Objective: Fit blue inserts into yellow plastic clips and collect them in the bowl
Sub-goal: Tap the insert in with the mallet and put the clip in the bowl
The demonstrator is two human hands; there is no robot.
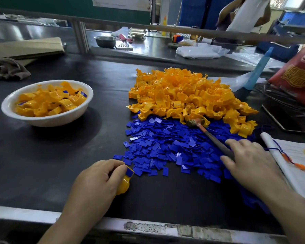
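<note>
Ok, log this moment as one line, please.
left hand: holds yellow plastic clip with blue insert | right hand: on dark-handled hammer | white bowl: part-filled with clips

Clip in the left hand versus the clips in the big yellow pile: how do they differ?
The clip in the left hand carries a blue insert; the pile of clips shows none fitted. The clip is gripped alone near the front edge of the table; the pile lies loose farther back, behind the loose blue inserts. Both are the same yellow curved plastic.

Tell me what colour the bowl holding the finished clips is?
White. The bowl shows plainly in the head view, the only view here.
</note>
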